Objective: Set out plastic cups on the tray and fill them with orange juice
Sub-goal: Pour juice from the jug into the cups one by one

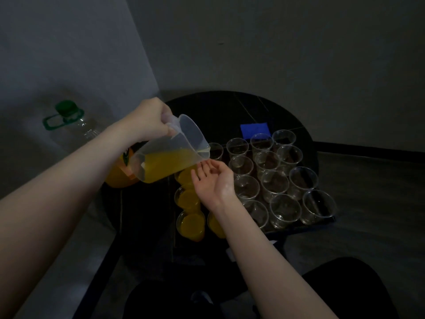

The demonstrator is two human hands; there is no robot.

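Four filled cups [190,223] stand at the tray's [322,223] near left; the jug [171,149] is gripped and tilted by the left hand [149,118], while the relaxed, empty right hand [213,178] is cupped beneath the spout, probably against drips.

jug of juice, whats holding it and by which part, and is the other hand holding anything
The left hand grips the jug by its handle at the rim. The right hand lies open, palm up, under the spout, holding nothing.
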